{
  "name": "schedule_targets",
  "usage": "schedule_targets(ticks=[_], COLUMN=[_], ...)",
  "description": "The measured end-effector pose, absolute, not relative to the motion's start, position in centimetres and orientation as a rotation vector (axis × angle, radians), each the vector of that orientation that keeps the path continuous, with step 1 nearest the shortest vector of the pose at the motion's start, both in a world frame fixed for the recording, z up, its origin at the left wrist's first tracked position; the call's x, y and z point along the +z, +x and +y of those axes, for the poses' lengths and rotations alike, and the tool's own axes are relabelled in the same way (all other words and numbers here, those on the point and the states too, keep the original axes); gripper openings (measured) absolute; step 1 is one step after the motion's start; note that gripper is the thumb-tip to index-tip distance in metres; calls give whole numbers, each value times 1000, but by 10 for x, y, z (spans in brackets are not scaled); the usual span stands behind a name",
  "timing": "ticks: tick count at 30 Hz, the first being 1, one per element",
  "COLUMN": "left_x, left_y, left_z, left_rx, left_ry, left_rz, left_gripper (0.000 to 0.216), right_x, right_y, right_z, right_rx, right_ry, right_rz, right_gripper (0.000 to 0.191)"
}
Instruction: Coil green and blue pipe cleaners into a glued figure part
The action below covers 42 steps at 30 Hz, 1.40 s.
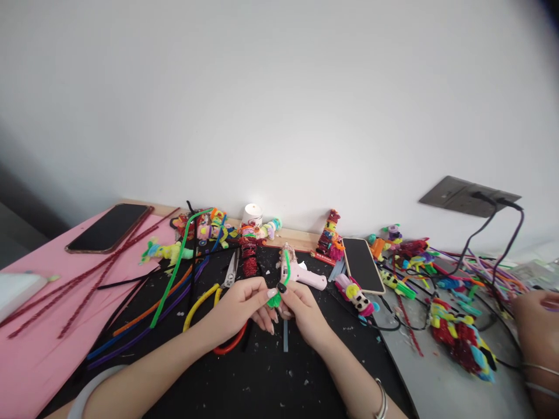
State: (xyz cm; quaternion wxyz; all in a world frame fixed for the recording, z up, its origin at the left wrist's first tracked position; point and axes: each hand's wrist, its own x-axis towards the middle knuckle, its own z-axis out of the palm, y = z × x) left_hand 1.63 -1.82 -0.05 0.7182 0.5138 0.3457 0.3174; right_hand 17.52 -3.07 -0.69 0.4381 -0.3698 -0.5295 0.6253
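Observation:
Between my two hands is a green pipe cleaner (287, 266), its lower end bunched into a small coil and its free end sticking up. My left hand (251, 299) pinches the coil from the left with thumb and fingers. From the right, my right hand (301, 305) pinches the same piece, thumb against finger. Just behind them lies a pale pink glue gun (310, 277). Scissors with yellow and red handles (198, 305) lie partly under my left hand and forearm. A translucent glue stick (286, 336) shows below my hands on the black mat (288, 387).
Pipe cleaners, including a long green one (174, 279), and a phone (109, 228) lie left. Pipe-cleaner figures (356, 297), a paper cup (252, 214) and a second phone (363, 265) stand or lie behind and right. Cords run from a wall socket (469, 196). Another person's hand (535, 320) is far right.

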Motion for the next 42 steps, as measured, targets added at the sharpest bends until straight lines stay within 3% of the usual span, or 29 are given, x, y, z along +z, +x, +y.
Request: schedule_targets(ticks=[15,35,42], left_x=[-7,-2,1], left_y=[21,18,17], left_z=[-22,-25,-22], left_rx=[623,714,748], left_ry=[982,1044,1215], left_rz=[575,592,685], left_gripper=[26,25,15], right_x=[-12,-9,-10], right_y=[171,168,170], right_z=[-35,-37,-38], right_rx=[1522,1387,1252], right_ry=[-911,-933,-1049], right_rz=[-1259,-1314,-1364], right_gripper=[32,31,33])
